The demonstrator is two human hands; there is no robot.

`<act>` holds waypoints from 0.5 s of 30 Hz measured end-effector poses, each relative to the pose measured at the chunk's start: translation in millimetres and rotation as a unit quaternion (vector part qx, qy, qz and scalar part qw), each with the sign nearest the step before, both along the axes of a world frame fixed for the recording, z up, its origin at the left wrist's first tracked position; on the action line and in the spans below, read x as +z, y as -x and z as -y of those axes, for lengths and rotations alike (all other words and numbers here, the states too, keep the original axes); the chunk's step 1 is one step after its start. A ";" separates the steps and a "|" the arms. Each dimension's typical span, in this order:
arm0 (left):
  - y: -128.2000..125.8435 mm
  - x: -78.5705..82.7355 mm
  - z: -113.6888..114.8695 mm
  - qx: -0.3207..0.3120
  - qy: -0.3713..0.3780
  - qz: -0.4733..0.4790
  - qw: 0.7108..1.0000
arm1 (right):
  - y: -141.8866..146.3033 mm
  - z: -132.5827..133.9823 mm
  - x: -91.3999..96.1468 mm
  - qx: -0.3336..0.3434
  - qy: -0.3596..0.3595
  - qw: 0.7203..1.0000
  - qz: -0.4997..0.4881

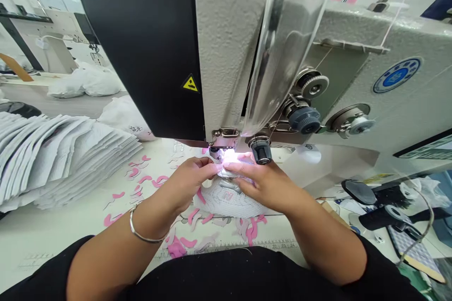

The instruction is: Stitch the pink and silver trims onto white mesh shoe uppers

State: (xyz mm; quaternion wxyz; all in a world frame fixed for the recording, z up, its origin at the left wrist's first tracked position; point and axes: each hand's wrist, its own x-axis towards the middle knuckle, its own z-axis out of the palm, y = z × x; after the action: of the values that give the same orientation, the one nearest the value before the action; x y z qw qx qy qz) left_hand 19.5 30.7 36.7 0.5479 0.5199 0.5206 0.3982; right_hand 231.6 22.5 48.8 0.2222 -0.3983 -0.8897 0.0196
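A white textured fabric piece [226,200] with a small pink mark lies beneath the needle area of a grey sewing machine [229,56]. My left hand [189,178], a bangle on its wrist, pinches the far left edge of the piece between thumb and fingers. From the other side my right hand [264,181] rests on it, index finger stretched toward the needle and thumb lower down. A bright lamp glares around the presser foot [215,153], so the stitching point is washed out. Part of the right hand is hidden behind a dark knob [261,149].
Fanned white fabric pieces [52,164] are stacked at the left. Pink and grey curved scraps [180,244] litter the table around the work. White bundles [84,80] and another machine [52,42] stand behind. A black thread spool [381,216] and tools lie right.
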 end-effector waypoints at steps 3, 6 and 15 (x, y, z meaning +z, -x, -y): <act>3.4 -1.0 -4.1 -0.021 -0.001 0.059 0.998 | -0.7 -1.4 -4.6 -0.007 -0.001 1.000 -0.024; 7.8 -1.3 -9.2 -0.048 0.001 0.105 0.993 | 9.5 4.4 -19.0 -0.056 -0.070 0.995 -0.045; 10.7 -2.0 -12.9 -0.046 0.009 0.126 0.991 | 19.4 7.5 -35.6 -0.064 -0.151 0.984 -0.075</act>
State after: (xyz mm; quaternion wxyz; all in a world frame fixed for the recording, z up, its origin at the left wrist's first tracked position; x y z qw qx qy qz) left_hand 8.8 43.6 34.7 0.6316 0.4836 0.4269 0.4301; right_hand 212.2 15.0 13.3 0.3469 -0.4141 -0.8357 -0.0989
